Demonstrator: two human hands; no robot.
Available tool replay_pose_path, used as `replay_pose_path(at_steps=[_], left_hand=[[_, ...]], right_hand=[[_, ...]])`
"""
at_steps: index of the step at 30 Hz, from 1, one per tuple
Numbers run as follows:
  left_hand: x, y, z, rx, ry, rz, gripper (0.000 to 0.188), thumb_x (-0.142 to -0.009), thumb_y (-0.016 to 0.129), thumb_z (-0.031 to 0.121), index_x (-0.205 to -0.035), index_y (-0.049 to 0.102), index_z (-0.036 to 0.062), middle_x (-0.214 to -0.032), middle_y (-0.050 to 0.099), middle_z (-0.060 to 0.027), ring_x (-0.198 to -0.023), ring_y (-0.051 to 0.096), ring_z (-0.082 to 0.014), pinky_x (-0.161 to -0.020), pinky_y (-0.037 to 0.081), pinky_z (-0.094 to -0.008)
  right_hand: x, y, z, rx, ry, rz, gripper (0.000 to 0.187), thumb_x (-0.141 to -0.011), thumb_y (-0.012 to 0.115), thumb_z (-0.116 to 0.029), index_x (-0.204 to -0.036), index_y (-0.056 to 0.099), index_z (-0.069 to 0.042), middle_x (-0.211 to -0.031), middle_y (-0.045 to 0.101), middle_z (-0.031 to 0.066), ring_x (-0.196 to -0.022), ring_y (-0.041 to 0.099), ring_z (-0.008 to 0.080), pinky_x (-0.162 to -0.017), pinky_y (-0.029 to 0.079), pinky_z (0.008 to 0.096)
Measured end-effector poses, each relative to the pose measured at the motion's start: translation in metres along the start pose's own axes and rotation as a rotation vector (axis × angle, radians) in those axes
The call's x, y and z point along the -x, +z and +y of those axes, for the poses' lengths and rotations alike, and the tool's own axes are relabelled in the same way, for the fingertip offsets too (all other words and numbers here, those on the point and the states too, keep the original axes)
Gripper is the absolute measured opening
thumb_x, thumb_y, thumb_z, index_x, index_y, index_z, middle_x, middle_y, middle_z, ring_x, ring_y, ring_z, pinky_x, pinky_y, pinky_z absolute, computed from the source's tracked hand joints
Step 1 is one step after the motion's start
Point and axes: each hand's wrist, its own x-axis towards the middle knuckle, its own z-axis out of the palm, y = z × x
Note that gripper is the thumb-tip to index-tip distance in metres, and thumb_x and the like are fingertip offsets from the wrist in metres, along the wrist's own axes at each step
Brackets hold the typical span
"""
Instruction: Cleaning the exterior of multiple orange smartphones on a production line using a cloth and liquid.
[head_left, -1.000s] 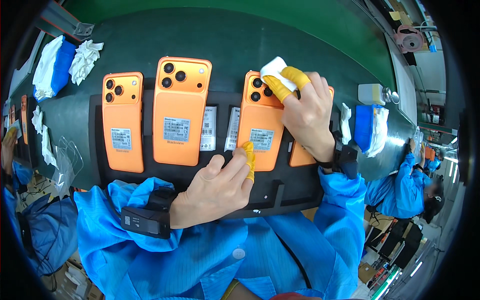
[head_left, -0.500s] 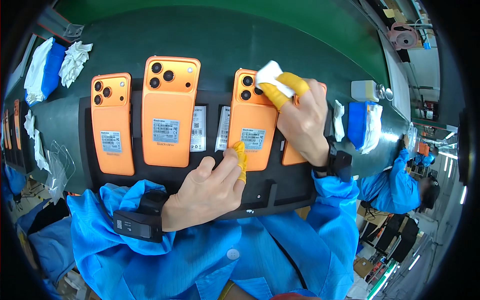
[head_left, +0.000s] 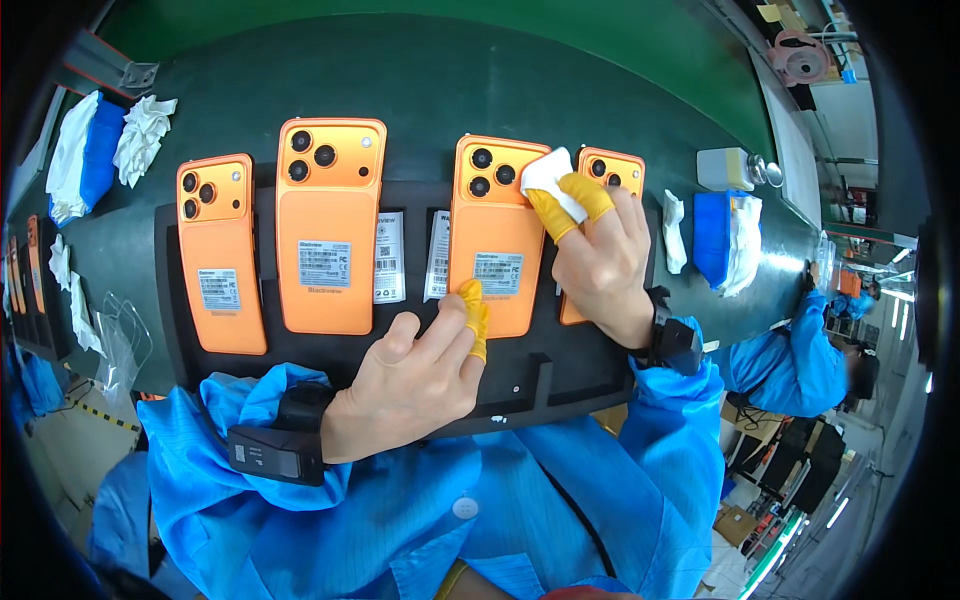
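Note:
My right hand (head_left: 603, 250), in yellow finger cots, pinches a folded white wiping cloth (head_left: 546, 172) at the top right corner of an orange smartphone (head_left: 495, 240). The phone lies back up, with several black lenses and a grey label. Curled yellow-cotted fingers of my left hand (head_left: 415, 375) press on its lower left edge. Behind my right hand a similar orange smartphone (head_left: 615, 170) is partly hidden. Two more, a larger phone (head_left: 325, 225) and a slimmer phone (head_left: 217, 255), rest to the left on the black tray (head_left: 420, 370).
White printed packets (head_left: 390, 257) lie between the phones. Blue boxes of white cloths (head_left: 712, 240) stand at both sides, beside crumpled cloths (head_left: 145, 140). At the right is a pump bottle (head_left: 722, 169). A clear plastic bag (head_left: 118, 350) hangs over the left edge. A co-worker (head_left: 790, 355) sits far right.
My right hand has moved the cloth slightly down and to the right, off the camera lenses, baring more of the far right phone. My left hand stays at the phone's lower left edge.

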Motion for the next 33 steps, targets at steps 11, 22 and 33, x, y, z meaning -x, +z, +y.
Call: replay_pose_path(at_steps=[11, 22, 33], left_hand=[[-0.001, 0.0, 0.001, -0.014, 0.0, -0.015, 0.009, -0.075, 0.064, 0.014, -0.079, 0.067, 0.0061, -0.097, 0.064, -0.012, -0.1, 0.055, -0.0183, -0.071, 0.024, -0.0372], [0.0, 0.001, 0.0, -0.022, 0.002, 0.001, 0.01, -0.077, 0.064, 0.015, -0.079, 0.067, 0.0054, -0.094, 0.063, -0.0121, -0.1, 0.055, -0.0186, -0.071, 0.025, -0.037], [-0.001, -0.002, 0.002, -0.009, 0.003, -0.032, 0.01, -0.077, 0.064, 0.014, -0.08, 0.067, 0.0048, -0.093, 0.064, -0.0119, -0.1, 0.055, -0.0181, -0.07, 0.024, -0.0368]], right_hand=[[0.002, 0.004, -0.007, -0.127, -0.085, 0.026, 0.032, -0.057, 0.064, -0.012, -0.087, 0.069, -0.003, -0.095, 0.06, 0.0112, -0.079, 0.055, 0.0249, -0.065, 0.043, 0.0345], [-0.004, 0.004, 0.004, 0.083, 0.003, 0.075, 0.033, -0.059, 0.066, -0.005, -0.091, 0.072, -0.008, -0.093, 0.061, 0.0086, -0.076, 0.053, 0.022, -0.061, 0.038, 0.033], [-0.013, 0.01, 0.001, -0.055, -0.055, 0.072, 0.032, -0.061, 0.067, -0.005, -0.092, 0.071, -0.005, -0.092, 0.059, 0.0093, -0.073, 0.049, 0.0224, -0.061, 0.038, 0.0343]])
